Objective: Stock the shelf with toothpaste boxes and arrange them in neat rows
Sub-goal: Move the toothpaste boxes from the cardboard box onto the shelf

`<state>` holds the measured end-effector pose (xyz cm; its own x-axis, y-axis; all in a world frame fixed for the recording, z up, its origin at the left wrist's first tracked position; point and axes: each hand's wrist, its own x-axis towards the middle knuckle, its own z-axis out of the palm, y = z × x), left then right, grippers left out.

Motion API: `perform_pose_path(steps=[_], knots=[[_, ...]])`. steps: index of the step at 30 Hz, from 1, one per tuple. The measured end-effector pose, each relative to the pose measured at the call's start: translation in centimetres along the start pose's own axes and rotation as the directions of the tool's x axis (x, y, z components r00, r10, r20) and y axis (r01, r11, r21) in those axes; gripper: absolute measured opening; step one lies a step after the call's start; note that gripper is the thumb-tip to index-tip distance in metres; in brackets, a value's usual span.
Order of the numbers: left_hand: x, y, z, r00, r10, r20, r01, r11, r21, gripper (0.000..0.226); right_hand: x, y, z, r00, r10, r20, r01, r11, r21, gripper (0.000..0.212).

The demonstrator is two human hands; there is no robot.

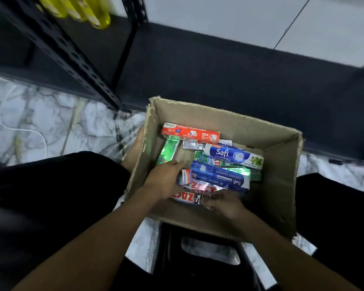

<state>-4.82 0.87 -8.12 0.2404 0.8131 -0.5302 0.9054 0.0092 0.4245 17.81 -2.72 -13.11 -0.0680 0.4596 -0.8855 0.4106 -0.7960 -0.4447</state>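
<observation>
Head view: left hand gripped a small red-and-white toothpaste box, right hand a red-and-silver box, both inside the torn cardboard carton, where the blue box overlapping just beyond them could snag.

Yellow bottles are glowing at the top left (too blurred to read). A white cable is curling across the marble floor. A black stool is sitting between dark trouser legs, and a bare foot is resting on the floor.
</observation>
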Motion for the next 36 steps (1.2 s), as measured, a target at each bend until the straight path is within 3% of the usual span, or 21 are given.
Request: perform_pose_path(steps=[3, 6, 9, 12, 16, 20, 27, 36], knots=[[-1.2, 0.1, -1.6, 0.999, -0.034, -0.030, 0.034, 0.999, 0.010, 0.061, -1.7, -2.1, -0.5, 0.990, -0.136, -0.031, 0.134, 0.990, -0.040, 0.038], [-2.6, 0.8, -3.5, 0.996, -0.018, -0.093, 0.021, 0.999, 0.028, 0.059, -4.0, -4.5, -2.1, 0.949, -0.315, 0.001, 0.307, 0.924, -0.229, 0.056], [-4.1, 2.2, -6.2, 0.988, 0.038, -0.149, -0.032, 0.999, 0.040, 0.062, -7.5, -7.2, -4.1, 0.885, -0.464, -0.037, 0.398, 0.796, -0.457, 0.032], [-5.6, 4.1, -9.4, 0.971, 0.108, -0.214, -0.098, 0.994, 0.054, 0.052, -11.2, -9.5, -5.7, 0.814, -0.579, -0.058, 0.455, 0.696, -0.556, 0.028], [-8.2, 7.2, -14.0, 0.928, 0.176, -0.328, -0.166, 0.984, 0.061, 0.043, -16.4, -12.4, -7.5, 0.687, -0.699, -0.198, 0.533, 0.670, -0.516, 0.029], [-12.1, 10.2, -19.3, 0.887, 0.233, -0.399, -0.215, 0.972, 0.090, 0.041, -22.1, -15.7, -8.5, 0.508, -0.813, -0.283, 0.601, 0.570, -0.560, 0.030], [-20.6, 14.0, -28.0, 0.785, 0.342, -0.516, -0.305, 0.939, 0.158, 0.047, -33.7, -20.2, -10.0, 0.248, -0.925, -0.289, 0.706, 0.376, -0.600, 0.036], [-32.3, 16.9, -37.1, 0.562, 0.368, -0.741, -0.326, 0.922, 0.211, 0.048, -46.0, -26.1, -10.2, -0.002, -0.958, -0.286, 0.843, 0.152, -0.517, 0.027]])
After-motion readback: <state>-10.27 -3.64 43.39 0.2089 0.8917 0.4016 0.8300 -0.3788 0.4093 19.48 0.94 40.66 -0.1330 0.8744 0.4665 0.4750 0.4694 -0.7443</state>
